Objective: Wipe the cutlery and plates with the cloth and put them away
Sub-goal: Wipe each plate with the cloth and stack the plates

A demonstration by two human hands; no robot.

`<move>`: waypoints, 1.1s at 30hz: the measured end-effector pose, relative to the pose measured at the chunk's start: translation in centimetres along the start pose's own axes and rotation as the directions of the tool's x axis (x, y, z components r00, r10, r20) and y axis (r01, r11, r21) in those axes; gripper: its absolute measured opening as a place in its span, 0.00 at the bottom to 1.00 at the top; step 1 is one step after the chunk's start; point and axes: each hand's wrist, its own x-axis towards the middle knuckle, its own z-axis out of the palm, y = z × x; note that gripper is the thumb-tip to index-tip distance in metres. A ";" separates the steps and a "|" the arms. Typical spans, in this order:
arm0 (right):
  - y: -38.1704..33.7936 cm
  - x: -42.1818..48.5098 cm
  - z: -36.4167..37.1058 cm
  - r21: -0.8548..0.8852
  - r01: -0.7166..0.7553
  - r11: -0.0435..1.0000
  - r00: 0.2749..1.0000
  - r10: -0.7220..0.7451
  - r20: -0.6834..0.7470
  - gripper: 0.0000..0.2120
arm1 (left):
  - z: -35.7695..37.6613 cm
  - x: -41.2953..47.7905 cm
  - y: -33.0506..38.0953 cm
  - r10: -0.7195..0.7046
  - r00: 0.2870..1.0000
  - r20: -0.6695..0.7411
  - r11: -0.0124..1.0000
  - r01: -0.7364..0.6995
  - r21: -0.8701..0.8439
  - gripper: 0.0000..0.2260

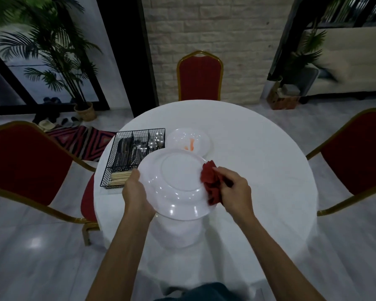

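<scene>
Head view showed the left hand gripping the near-left rim of a white plate, thumb on top and the other fingers hidden beneath. The plate was held above the tabletop, apparently underside up, its ring facing the camera. The right hand had its fingers curled round a bunched red cloth, pressing it on the plate's right rim. Beyond lay a second plate smeared orange, flat on the tabletop. Just left of it, a wire caddy held cutlery lying lengthwise away from the person, spoons with bowls at the far end, and chopsticks lying crosswise in the near compartment.
</scene>
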 end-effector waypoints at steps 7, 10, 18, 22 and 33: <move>-2.1 -6.2 3.4 -0.390 0.438 0.810 0.887 -0.459 0.043 0.22 | -0.3 1.3 -0.7 -0.113 0.993 -0.016 0.987 0.110 -0.114 0.12; -2.5 -6.9 4.9 -0.467 0.615 0.635 0.768 -0.617 0.172 0.17 | 0.4 0.7 -1.2 -0.140 0.989 -0.042 0.985 0.134 -0.112 0.17; -5.2 -3.3 7.3 -0.357 0.720 0.595 0.691 -0.664 0.287 0.15 | 1.7 -0.9 -2.4 -0.086 0.985 0.153 0.995 0.075 0.071 0.19; -8.0 -0.6 6.4 -0.385 0.423 0.820 0.891 -0.298 0.343 0.14 | 1.2 -0.6 -3.3 -0.006 0.995 0.103 0.988 -0.010 0.156 0.17; -5.6 -2.6 3.3 -0.342 0.331 0.879 0.911 -0.205 0.357 0.18 | -0.6 -1.4 -0.6 -0.017 1.000 0.016 0.999 0.017 0.038 0.12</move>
